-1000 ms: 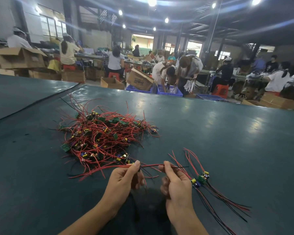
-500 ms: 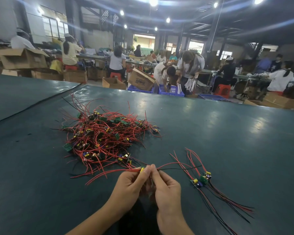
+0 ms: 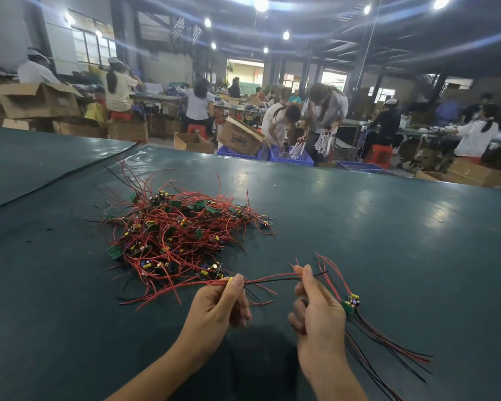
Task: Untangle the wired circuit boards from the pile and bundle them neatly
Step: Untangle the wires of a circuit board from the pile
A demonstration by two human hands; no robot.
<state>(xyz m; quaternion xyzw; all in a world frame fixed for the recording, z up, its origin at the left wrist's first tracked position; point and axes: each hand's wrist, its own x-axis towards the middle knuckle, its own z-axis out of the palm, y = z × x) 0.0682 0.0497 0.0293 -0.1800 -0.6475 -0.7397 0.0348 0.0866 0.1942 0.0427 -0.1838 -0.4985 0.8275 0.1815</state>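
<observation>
A tangled pile (image 3: 180, 230) of small green circuit boards with red and black wires lies on the dark green table (image 3: 388, 227). My left hand (image 3: 217, 308) pinches one board with a yellow part at its fingertips, in front of the pile. Its red and black wires (image 3: 272, 279) stretch to my right hand (image 3: 315, 311), which pinches them near their far end. A small sorted bundle of boards (image 3: 351, 303) with long wires lies flat just right of my right hand.
The table's far edge (image 3: 301, 166) runs across the view, with a seam at the left. Beyond it stand cardboard boxes (image 3: 240, 136), blue crates (image 3: 289, 156), red stools and several people working at other benches.
My hands, close together half a second ago, have drawn apart. The right hand has slid along the wires to the right, pulling them straight between the two hands.
</observation>
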